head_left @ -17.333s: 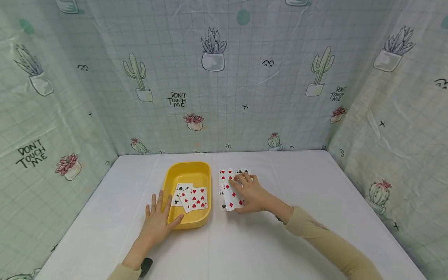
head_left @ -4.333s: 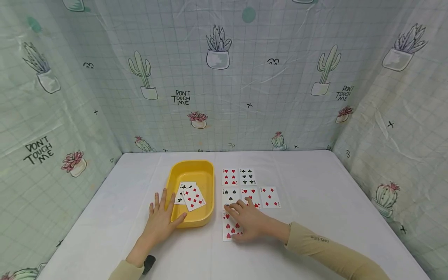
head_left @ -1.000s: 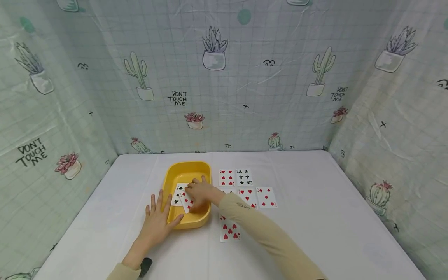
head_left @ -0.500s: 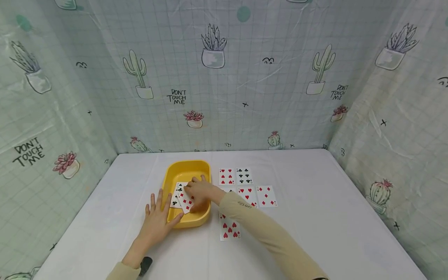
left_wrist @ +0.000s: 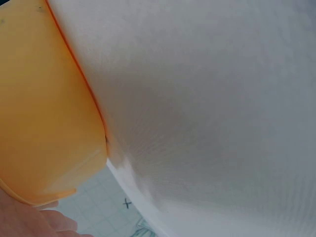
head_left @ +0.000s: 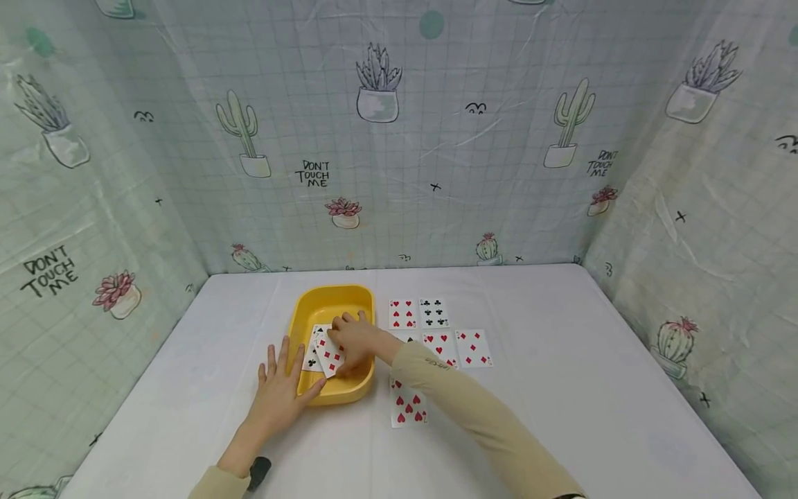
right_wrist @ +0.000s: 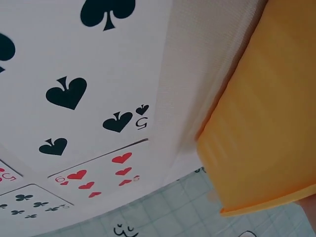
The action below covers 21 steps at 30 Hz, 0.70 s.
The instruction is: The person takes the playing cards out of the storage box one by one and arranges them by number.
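Note:
My right hand [head_left: 355, 339] reaches into the yellow plastic tray [head_left: 333, 296], fingers and thumb at opposite edges of a diamonds playing card [head_left: 327, 355], pinching it. The hand covers that card's right part. Beneath its left side lies a clubs card [head_left: 309, 359], partly covered. My left hand [head_left: 277, 395] lies with spread fingers over the tray's left front rim. In the left wrist view, some of its fingers [left_wrist: 57, 220] show by the tray rim. The right wrist view catches the tray's outer wall [right_wrist: 266, 123] beside the five of spades [right_wrist: 89, 64].
Right of the tray, face-up cards lie in rows: six of hearts [head_left: 402, 314] and six of clubs [head_left: 433, 314] at the back; five of hearts [head_left: 439, 346] and five of diamonds [head_left: 474, 348] mid-row; seven of hearts [head_left: 408, 405] in front. My right forearm [head_left: 474, 409] crosses above the white table [head_left: 561, 360].
Since the earliest frame, fives of diamonds and hearts and a seven of hearts were laid out. My right hand moved from that seven into the tray; lately the diamonds card shifts slightly. Left hand stays.

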{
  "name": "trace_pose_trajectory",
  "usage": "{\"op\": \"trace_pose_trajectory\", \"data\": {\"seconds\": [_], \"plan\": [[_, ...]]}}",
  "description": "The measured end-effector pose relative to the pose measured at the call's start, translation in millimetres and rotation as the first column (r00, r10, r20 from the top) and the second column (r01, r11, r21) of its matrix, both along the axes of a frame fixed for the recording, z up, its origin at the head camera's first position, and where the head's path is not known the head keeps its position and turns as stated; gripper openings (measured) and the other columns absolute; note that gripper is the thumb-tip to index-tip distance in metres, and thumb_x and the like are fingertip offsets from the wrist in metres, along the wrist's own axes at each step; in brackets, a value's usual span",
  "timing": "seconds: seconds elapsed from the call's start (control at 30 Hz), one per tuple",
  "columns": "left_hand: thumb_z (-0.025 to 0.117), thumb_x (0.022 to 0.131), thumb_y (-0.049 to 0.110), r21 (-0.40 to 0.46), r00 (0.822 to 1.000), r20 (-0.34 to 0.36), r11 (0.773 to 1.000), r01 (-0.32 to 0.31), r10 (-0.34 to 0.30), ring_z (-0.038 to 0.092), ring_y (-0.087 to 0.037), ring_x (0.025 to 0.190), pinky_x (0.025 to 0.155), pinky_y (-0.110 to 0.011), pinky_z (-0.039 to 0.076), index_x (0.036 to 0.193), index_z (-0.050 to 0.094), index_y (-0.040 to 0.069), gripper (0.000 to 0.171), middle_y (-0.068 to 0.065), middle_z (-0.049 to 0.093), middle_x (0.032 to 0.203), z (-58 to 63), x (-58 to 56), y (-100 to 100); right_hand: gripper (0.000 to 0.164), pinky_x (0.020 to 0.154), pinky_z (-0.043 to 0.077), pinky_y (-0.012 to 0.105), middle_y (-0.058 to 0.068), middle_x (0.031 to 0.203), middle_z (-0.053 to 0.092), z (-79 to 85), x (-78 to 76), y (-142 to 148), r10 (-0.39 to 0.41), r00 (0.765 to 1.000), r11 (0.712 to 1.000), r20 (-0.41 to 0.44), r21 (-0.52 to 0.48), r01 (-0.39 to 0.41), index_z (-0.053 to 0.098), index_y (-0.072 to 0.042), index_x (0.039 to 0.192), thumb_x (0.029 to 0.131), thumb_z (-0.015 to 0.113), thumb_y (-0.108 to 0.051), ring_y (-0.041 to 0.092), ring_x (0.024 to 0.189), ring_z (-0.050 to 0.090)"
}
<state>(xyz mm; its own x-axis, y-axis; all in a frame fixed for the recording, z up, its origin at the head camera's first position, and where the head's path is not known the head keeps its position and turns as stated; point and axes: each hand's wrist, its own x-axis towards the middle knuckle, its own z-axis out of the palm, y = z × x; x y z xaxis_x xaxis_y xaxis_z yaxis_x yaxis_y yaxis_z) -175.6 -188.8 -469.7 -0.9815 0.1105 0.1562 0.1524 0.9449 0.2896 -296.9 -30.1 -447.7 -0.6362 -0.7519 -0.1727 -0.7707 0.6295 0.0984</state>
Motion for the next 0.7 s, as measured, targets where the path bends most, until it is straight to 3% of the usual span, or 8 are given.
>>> {"op": "trace_pose_trajectory", "data": {"seconds": [0.37,0.57,0.7], "plan": [[0.047,0.083,0.057,-0.006,1.000,-0.004,1.000,0.002,-0.002,0.005,-0.054,0.130,0.096,-0.070,0.013,0.139,0.027,0.002,0.081,-0.025,0.006,0.147,0.3,-0.8,-1,0.084,0.101,0.033,0.049,0.002,0.132,0.038,33.3,10.6,20,-0.008,0.999,0.990,-0.052,-0.139,0.001,0.035,-0.016,0.137,0.071,0.059,-0.061,0.018,0.122,0.035],[0.047,0.082,0.058,-0.015,1.000,0.000,1.000,-0.002,0.002,0.004,-0.054,0.130,0.097,-0.070,0.013,0.139,0.027,0.002,0.082,-0.026,0.007,0.147,0.8,-1.0,-1,0.082,0.094,0.036,0.045,0.004,0.129,0.039,53.5,26.5,44,0.002,0.992,0.972,-0.124,-0.234,-0.031,0.037,-0.014,0.136,0.072,0.057,-0.062,0.019,0.119,0.034],[0.046,0.082,0.058,-0.007,1.000,-0.005,1.000,-0.002,0.002,0.004,-0.054,0.130,0.097,-0.070,0.014,0.139,0.028,0.003,0.082,-0.025,0.007,0.147,1.7,0.4,0,0.083,0.094,0.035,0.043,0.004,0.128,0.038,59.5,39.8,65,-0.010,0.994,0.961,-0.110,-0.274,-0.020,0.037,-0.014,0.136,0.071,0.056,-0.062,0.019,0.118,0.034]]}}
